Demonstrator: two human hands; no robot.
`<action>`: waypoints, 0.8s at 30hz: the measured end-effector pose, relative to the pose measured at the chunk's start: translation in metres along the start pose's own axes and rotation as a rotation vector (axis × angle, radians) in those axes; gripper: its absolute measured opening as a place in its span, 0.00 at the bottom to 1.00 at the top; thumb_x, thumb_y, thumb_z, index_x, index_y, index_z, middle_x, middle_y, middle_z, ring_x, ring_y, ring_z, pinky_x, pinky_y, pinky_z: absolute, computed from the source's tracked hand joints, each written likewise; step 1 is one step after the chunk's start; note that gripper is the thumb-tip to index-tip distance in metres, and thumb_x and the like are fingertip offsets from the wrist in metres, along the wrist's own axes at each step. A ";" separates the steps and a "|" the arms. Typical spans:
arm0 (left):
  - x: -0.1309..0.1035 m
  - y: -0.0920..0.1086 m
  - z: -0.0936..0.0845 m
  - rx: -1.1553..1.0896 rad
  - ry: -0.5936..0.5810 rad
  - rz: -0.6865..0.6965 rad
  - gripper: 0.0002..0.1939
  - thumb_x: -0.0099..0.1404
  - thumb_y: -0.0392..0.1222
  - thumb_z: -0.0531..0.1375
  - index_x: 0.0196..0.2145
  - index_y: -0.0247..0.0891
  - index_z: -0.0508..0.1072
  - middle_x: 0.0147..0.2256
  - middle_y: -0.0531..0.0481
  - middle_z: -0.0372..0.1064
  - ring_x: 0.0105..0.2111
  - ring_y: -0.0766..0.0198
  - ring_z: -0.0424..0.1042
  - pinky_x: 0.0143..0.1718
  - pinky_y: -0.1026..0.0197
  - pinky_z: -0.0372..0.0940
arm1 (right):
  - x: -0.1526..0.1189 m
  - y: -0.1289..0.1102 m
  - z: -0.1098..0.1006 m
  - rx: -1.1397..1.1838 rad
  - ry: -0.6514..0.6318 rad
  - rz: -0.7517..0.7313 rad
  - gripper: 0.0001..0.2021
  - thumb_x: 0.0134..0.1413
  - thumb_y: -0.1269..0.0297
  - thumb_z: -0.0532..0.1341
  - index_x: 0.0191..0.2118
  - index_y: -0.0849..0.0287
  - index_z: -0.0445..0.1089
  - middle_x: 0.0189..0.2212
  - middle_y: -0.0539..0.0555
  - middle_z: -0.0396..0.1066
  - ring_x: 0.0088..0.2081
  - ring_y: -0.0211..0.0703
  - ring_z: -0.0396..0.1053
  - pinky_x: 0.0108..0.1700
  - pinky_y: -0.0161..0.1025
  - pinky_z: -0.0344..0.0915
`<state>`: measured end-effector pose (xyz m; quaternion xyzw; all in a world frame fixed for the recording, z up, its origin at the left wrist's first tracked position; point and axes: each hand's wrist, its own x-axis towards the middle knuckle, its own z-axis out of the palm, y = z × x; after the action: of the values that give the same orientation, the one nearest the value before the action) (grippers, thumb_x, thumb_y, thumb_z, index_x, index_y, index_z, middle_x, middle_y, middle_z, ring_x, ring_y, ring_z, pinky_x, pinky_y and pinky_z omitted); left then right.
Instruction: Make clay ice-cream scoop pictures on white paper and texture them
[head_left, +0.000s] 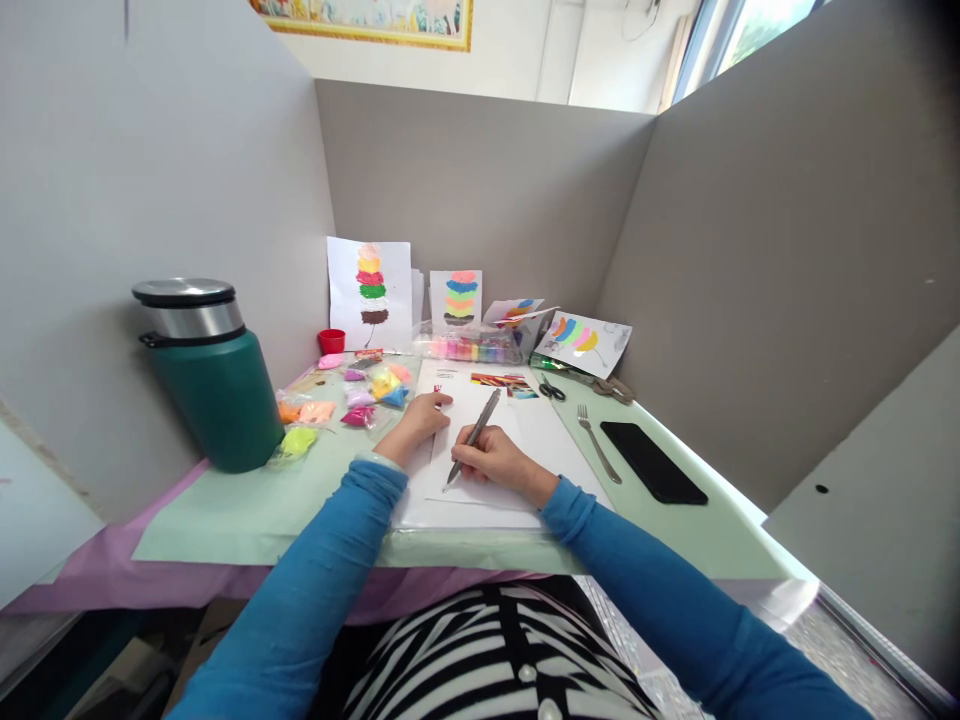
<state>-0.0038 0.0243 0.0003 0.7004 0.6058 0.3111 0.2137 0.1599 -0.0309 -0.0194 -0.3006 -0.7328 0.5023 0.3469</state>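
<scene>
My right hand is closed round a grey pen, its tip slanting down to the left onto a white sheet of paper. Flat on the left side of the paper rests my left hand, thumb and fingers stretched out and nothing held. Beneath the sheet lies more white paper. Past the hands, at the top of the papers, is a strip of coloured pictures. Any marks near the pen tip are too small to make out.
A green flask and small bags of coloured clay stand left. To the right are scissors, a fork and a black phone. Coloured drawings lean at the back, behind a plastic pack. Grey partitions enclose the table.
</scene>
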 end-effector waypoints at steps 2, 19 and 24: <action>0.000 0.000 0.000 -0.007 -0.004 -0.010 0.29 0.50 0.27 0.58 0.52 0.30 0.72 0.51 0.39 0.71 0.47 0.55 0.72 0.48 0.62 0.65 | 0.000 0.001 0.000 0.006 0.021 0.005 0.07 0.51 0.62 0.60 0.27 0.60 0.63 0.14 0.44 0.66 0.12 0.28 0.55 0.15 0.28 0.51; -0.003 0.005 -0.003 0.016 -0.016 -0.005 0.28 0.52 0.27 0.58 0.53 0.28 0.72 0.53 0.37 0.70 0.51 0.55 0.70 0.51 0.63 0.62 | -0.002 -0.002 0.001 -0.038 -0.022 0.008 0.08 0.51 0.62 0.61 0.28 0.60 0.64 0.15 0.45 0.66 0.13 0.29 0.55 0.18 0.29 0.52; -0.003 0.005 -0.003 0.012 -0.020 -0.006 0.28 0.53 0.26 0.58 0.53 0.27 0.71 0.53 0.37 0.69 0.52 0.55 0.69 0.51 0.63 0.62 | -0.002 -0.003 0.001 -0.037 -0.020 0.017 0.08 0.51 0.62 0.60 0.28 0.60 0.64 0.15 0.45 0.65 0.13 0.29 0.55 0.17 0.29 0.52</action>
<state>-0.0025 0.0198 0.0047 0.7028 0.6076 0.3000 0.2165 0.1603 -0.0342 -0.0173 -0.3083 -0.7427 0.4945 0.3298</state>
